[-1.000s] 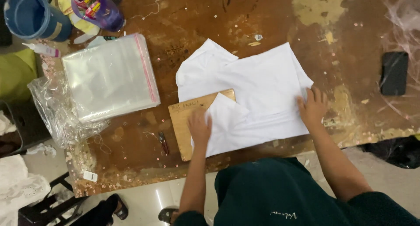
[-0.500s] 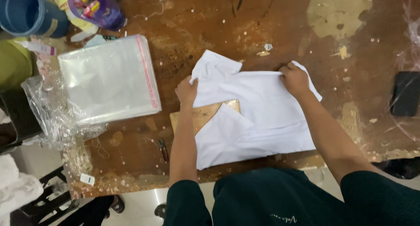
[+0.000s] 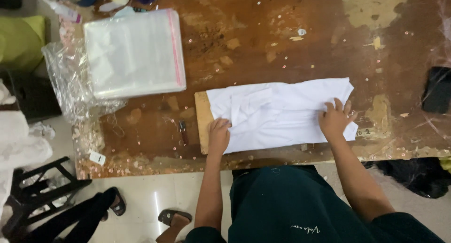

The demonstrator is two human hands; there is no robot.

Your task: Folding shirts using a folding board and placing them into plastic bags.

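On worn table (image 3: 282,41), folded white garment (image 3: 282,111), hands pressing apparently either end

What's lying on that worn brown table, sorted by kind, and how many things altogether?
White folded garment: 1
Wooden folding board: 1
Stack of clear plastic bags: 1
Crumpled clear plastic wrap: 1
Black phone: 1
Small dark pen: 1
Total: 6

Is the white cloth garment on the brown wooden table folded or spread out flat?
Folded. The white cloth garment forms a narrow rectangle with overlapping layers on a thin board; the left hand and right hand press its ends.
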